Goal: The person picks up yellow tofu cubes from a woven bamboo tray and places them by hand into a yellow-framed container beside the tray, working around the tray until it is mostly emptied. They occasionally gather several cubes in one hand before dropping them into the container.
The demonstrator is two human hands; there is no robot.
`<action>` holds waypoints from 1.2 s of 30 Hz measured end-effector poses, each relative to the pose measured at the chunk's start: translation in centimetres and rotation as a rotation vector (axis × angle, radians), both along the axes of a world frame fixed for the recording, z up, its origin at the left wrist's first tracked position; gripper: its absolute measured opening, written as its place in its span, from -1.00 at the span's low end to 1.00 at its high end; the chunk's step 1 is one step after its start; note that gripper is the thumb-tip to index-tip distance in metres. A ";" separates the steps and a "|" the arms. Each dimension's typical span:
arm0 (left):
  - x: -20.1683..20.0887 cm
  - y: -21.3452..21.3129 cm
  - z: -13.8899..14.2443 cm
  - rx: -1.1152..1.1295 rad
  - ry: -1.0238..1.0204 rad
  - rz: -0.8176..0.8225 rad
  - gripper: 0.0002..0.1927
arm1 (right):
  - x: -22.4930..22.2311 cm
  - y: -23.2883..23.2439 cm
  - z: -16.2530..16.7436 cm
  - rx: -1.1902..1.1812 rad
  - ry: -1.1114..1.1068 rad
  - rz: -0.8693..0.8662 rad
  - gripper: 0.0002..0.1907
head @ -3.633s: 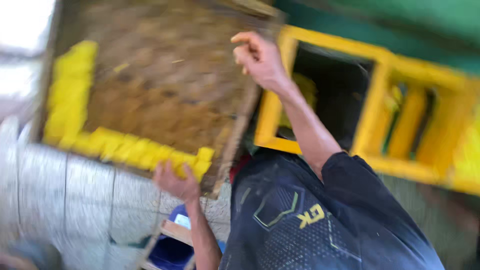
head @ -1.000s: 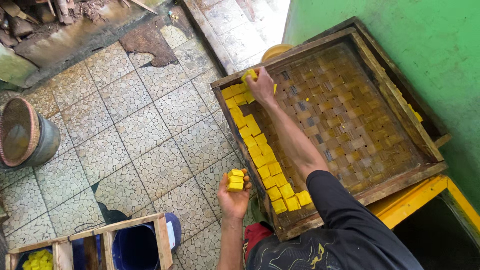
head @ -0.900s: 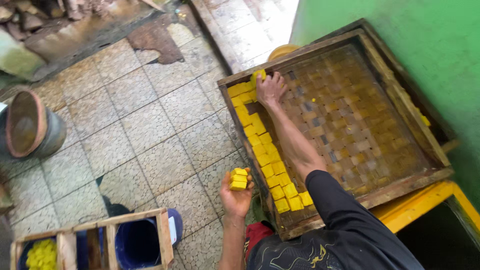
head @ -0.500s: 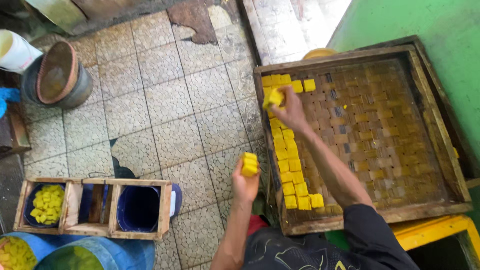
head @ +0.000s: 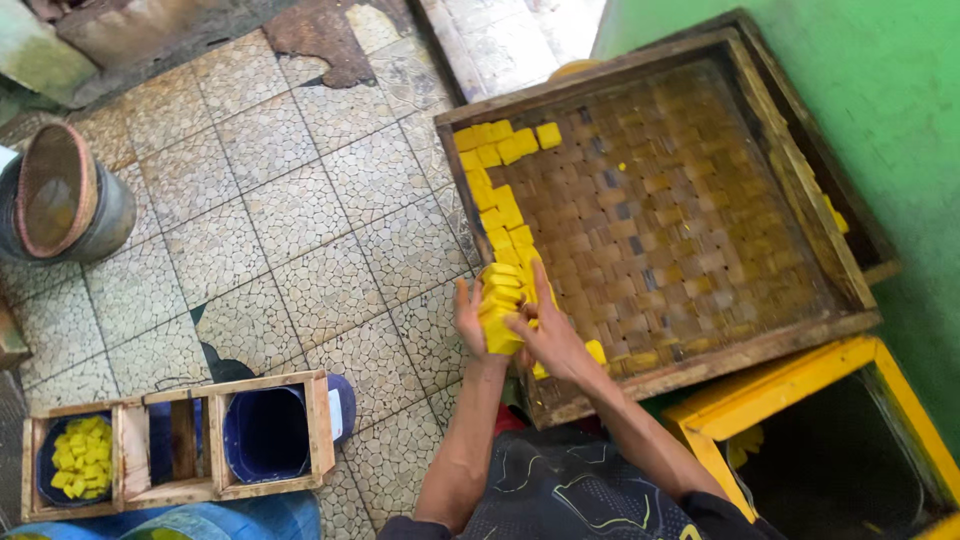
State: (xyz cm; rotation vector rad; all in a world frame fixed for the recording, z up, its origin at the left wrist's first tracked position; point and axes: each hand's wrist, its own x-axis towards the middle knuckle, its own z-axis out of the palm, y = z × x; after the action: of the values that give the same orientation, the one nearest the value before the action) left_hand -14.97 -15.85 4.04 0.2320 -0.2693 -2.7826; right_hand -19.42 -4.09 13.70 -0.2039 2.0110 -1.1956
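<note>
My fingers (head: 541, 290) are pressed flat against a stack of yellow cubes (head: 500, 305), right hand (head: 548, 335) on one side, left hand (head: 470, 318) cupping the other, so the pile is squeezed between both palms. Left fingers lie close together along the stack; right fingers are laid straight against it, only slightly fanned.

Just beyond my fingertips, a line of loose yellow cubes (head: 497, 180) runs away along the near edge of the woven tray (head: 680, 210) and bends at the far corner. One cube (head: 595, 351) sits right beside my right wrist, by the wooden rim.

Past that line the woven mat is almost bare, only crumbs on it, so I judge most of the tray is already gathered and that one edge row is what's left.

Off to my left, well apart across the tiled floor (head: 250, 250), stands a wooden rack (head: 180, 440) over blue tubs: the far tub (head: 78, 470) holds yellow cubes, the nearer one (head: 265, 435) looks empty. A yellow frame (head: 790, 385) sits beside my right elbow.
</note>
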 end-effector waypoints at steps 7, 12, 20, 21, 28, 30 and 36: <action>-2.7 8.2 -0.1 -0.550 -0.257 -0.312 -0.36 | 0.6 7.7 -8.4 -0.623 0.454 -0.167 -0.31; 0.4 12.3 1.1 -1.351 -0.188 -0.351 -0.52 | 5.0 18.7 -11.6 -1.020 -0.614 -0.865 -0.33; 8.0 9.4 -0.7 -2.391 -0.224 -0.189 -0.45 | 9.9 44.0 -14.4 -0.533 -0.001 -1.316 -0.38; 8.5 9.4 -1.3 -2.470 -0.217 -0.169 -0.45 | 9.3 45.0 -16.6 -0.367 -0.048 -1.263 -0.33; 8.5 11.2 -2.8 -2.576 -0.317 -0.127 -0.51 | 5.9 46.6 -26.8 0.168 0.005 -0.679 0.03; 8.4 11.8 -3.0 -2.582 -0.357 -0.132 -0.53 | 4.9 46.5 -27.8 0.227 -0.055 -0.590 0.10; 7.5 12.7 -3.5 -2.615 -0.419 -0.172 -0.52 | 1.2 43.5 -28.1 0.586 -0.113 -0.237 -0.09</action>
State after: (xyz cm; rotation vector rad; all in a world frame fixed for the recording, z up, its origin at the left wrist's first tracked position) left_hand -7.45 -3.15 0.58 0.0104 -3.0247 -0.4401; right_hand -18.26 39.39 -14.38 0.3917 2.2298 -0.6838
